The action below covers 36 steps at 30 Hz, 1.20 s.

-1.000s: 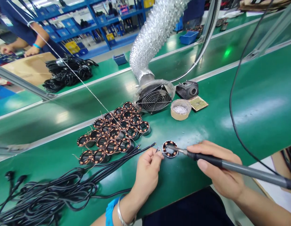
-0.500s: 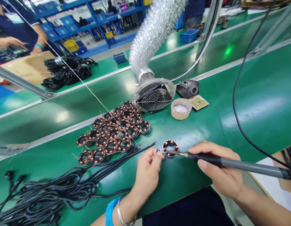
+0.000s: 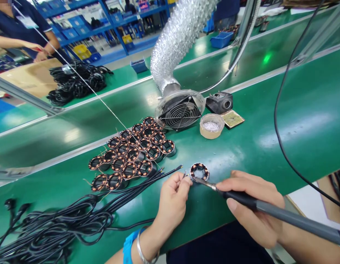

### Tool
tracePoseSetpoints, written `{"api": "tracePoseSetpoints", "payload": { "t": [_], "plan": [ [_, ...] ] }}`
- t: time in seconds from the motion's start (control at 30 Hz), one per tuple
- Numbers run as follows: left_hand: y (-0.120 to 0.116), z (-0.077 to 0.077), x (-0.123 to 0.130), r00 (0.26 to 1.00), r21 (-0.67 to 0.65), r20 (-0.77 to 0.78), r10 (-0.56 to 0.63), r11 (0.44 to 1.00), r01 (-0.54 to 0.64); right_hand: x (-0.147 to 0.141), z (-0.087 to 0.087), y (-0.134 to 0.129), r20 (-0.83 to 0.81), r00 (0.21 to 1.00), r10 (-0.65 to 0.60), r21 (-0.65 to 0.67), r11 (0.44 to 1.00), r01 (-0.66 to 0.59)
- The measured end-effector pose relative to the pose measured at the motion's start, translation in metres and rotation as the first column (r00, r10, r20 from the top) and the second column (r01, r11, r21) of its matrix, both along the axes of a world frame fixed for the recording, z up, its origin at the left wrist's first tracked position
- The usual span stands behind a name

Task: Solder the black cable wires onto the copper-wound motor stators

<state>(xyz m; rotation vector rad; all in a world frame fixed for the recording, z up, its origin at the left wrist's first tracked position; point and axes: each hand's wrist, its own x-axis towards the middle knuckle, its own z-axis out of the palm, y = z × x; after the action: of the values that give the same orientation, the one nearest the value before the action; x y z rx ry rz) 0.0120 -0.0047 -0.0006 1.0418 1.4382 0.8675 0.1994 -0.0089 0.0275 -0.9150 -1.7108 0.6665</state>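
Note:
My right hand (image 3: 255, 205) is closed around a soldering iron (image 3: 241, 200), whose tip touches or nearly touches the left edge of a ring-shaped motor stator (image 3: 199, 167) with copper windings. Pinched between the fingers of my left hand (image 3: 174, 198) are thin wire ends (image 3: 186, 174) of a black cable, right beside that stator. Fingers hide most of the wires. Several other black power cables (image 3: 148, 183) lie to the left, their stripped ends close to my left hand. A group of copper-wound stators (image 3: 128, 170) stands behind them on the green bench.
A fume extractor fan (image 3: 182, 112) with a silver duct (image 3: 170, 47) stands behind the stators. Right of it are a round tub (image 3: 212, 126) of silvery bits, a yellowish pad (image 3: 232, 119) and a black holder (image 3: 219, 102). A hanging black cord (image 3: 278, 132) crosses the right. Another person (image 3: 24, 36) works across the bench.
My right hand has lowered the soldering iron's handle, so it slopes more steeply, while the tip stays at the stator's left edge. My left hand is nearly still. The person opposite moved their hands.

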Motion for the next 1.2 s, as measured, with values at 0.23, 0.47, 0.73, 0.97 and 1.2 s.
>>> {"api": "tracePoseSetpoints", "payload": {
  "t": [0.23, 0.47, 0.73, 0.97, 1.2],
  "plan": [
    [0.001, 0.000, 0.000, 1.000, 0.000, 0.004, 0.003, 1.000, -0.003, 0.000, 0.003, -0.005, 0.043, 0.999, 0.017, 0.048, 0.999, -0.019],
    [0.000, 0.001, 0.000, 1.000, 0.009, -0.013, -0.005, 1.000, 0.005, 0.006, 0.009, 0.000, 0.046, 0.999, 0.026, 0.046, 0.999, -0.028],
    [-0.001, -0.001, -0.001, 1.000, 0.008, -0.010, -0.019, 1.000, 0.019, -0.003, 0.001, -0.002, -0.003, 1.000, 0.025, 0.076, 0.997, -0.024],
    [0.001, 0.000, 0.000, 0.999, 0.014, -0.033, 0.001, 1.000, 0.000, -0.005, -0.002, -0.003, 0.026, 0.999, 0.023, 0.132, 0.991, -0.026],
    [0.000, 0.000, 0.000, 1.000, 0.011, -0.029, -0.011, 1.000, 0.011, -0.003, -0.006, -0.005, 0.031, 0.999, 0.038, 0.157, 0.987, -0.042]
  ]
}}
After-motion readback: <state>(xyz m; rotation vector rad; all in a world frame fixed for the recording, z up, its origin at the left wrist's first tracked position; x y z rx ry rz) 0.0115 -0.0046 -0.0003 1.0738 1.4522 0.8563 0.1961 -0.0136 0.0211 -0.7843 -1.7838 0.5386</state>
